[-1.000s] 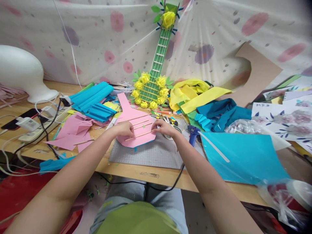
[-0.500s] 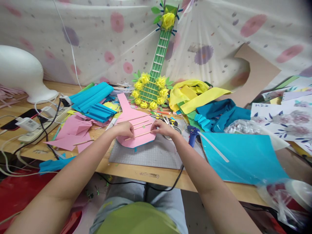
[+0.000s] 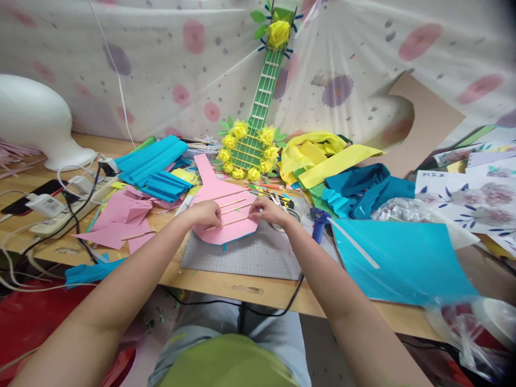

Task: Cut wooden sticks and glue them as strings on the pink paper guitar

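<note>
A pink guitar-shaped cutout point(image 3: 226, 235) with a blue lower edge lies on a grey cutting mat point(image 3: 242, 262). Several thin wooden sticks lie across its body. My left hand point(image 3: 205, 214) is closed at the left end of the lowest wooden stick point(image 3: 233, 222), its fingertips down against the pink surface. At that stick's right end, my right hand point(image 3: 266, 209) pinches it between thumb and fingers. Just beyond the right hand lie scissors point(image 3: 277, 199), a yellow-and-black tool point(image 3: 287, 202) and a roll of tape point(image 3: 296, 216).
A green paper guitar with yellow roses point(image 3: 258, 115) leans on the back curtain. Right of the mat are a blue glue gun point(image 3: 319, 223) and a blue sheet point(image 3: 403, 258). Blue crepe paper point(image 3: 153, 161), pink scraps point(image 3: 121, 215) and a power strip point(image 3: 60, 220) lie left.
Almost nothing differs. Both hands stay at the ends of the lowest stick, with at most a tiny shift of the fingers.
</note>
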Demonstrator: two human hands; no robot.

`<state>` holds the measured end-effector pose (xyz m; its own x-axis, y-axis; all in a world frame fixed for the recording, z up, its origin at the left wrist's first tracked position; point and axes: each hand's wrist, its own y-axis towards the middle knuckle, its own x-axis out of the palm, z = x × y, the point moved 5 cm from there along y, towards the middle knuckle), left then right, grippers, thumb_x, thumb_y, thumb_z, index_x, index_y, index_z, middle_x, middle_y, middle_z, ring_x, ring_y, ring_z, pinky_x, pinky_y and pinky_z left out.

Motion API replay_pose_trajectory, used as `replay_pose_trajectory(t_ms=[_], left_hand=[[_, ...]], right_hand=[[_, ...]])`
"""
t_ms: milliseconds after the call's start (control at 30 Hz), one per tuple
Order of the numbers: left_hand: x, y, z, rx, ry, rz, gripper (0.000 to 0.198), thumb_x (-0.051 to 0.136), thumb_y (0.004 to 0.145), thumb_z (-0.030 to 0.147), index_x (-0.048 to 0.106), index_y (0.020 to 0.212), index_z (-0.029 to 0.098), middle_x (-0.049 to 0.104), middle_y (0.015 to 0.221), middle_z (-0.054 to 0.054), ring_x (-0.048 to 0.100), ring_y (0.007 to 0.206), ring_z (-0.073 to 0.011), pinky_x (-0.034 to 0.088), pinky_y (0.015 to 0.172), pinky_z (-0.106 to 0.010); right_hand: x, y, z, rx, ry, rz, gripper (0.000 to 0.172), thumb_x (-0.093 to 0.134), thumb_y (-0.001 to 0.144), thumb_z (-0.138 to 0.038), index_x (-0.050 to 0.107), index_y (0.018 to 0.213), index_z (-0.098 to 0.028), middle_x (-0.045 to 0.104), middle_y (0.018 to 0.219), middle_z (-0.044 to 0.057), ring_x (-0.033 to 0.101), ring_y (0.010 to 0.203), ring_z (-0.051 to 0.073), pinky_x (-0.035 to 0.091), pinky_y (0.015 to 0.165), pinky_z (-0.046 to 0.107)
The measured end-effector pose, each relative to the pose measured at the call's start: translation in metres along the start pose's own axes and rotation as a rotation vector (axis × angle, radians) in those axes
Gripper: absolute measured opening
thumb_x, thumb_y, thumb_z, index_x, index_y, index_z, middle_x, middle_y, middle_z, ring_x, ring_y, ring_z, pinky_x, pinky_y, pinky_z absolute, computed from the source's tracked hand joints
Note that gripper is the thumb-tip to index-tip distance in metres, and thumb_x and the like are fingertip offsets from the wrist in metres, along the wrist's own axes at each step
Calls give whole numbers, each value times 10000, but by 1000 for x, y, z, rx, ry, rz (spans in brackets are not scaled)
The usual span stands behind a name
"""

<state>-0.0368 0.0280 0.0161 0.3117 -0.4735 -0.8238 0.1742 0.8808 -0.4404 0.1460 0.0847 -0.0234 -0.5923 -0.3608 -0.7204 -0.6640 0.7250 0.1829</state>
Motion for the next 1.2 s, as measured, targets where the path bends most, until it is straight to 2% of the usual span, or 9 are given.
replay_pose_trajectory(t_ms=[167,367,533,700,800,900,967,1067,1200], left_hand=[[-5,-2,2,-4,55,32,78,563,508,245,559,476,174,513,437,11,451,465,-111,290,443,-227],[-3,1,-1,-8,44,42,121,581,515,256,610,604,180,591,533,8,510,535,-117,317,468,-215],[-4,3,-3,6,44,50,147,596,512,279,616,617,177,598,543,6,515,545,-121,307,462,-212],[-5,1,-3,5,36,37,158,611,515,304,626,611,179,609,559,4,526,574,-121,314,472,-207],[-6,4,-6,-3,72,81,200,627,502,336,639,634,186,630,605,0,539,599,-124,313,471,-204],[-7,10,-10,48,63,97,273,627,507,421,649,663,198,642,647,2,548,626,-124,315,474,-197],[-8,14,-15,49,53,106,298,601,533,451,652,688,201,647,659,2,549,618,-120,313,469,-196],[-12,18,-22,6,80,183,274,571,564,416,651,719,204,650,664,3,548,608,-118,312,468,-199],[-14,20,-26,-15,149,262,251,588,537,376,652,720,217,658,716,2,556,657,-131,316,484,-204]], right_hand=[[0,2,2,18,-6,16,121,647,664,-285,668,702,-172,534,721,13,487,764,129,369,726,253],[0,4,0,24,1,24,127,648,659,-281,664,701,-162,537,716,13,486,744,125,369,707,247],[-2,2,-1,13,14,20,152,644,661,-309,664,713,-167,539,709,10,481,728,119,363,675,235],[-10,3,2,66,-5,127,164,620,680,-317,658,728,-164,541,701,7,449,673,104,337,625,223],[-14,6,4,103,-36,202,133,607,687,-279,651,733,-162,538,683,1,432,643,97,323,605,219],[-14,11,8,118,-53,248,135,609,680,-277,649,748,-168,532,678,-4,433,635,96,322,601,218],[-11,13,10,111,-46,241,130,611,677,-271,649,752,-171,541,690,-4,444,645,99,327,609,219],[-6,16,13,112,-47,210,96,623,666,-249,650,721,-176,561,714,1,460,669,104,338,629,221],[-4,18,14,136,-68,191,75,642,654,-245,655,687,-179,567,718,4,465,675,106,344,644,225]])
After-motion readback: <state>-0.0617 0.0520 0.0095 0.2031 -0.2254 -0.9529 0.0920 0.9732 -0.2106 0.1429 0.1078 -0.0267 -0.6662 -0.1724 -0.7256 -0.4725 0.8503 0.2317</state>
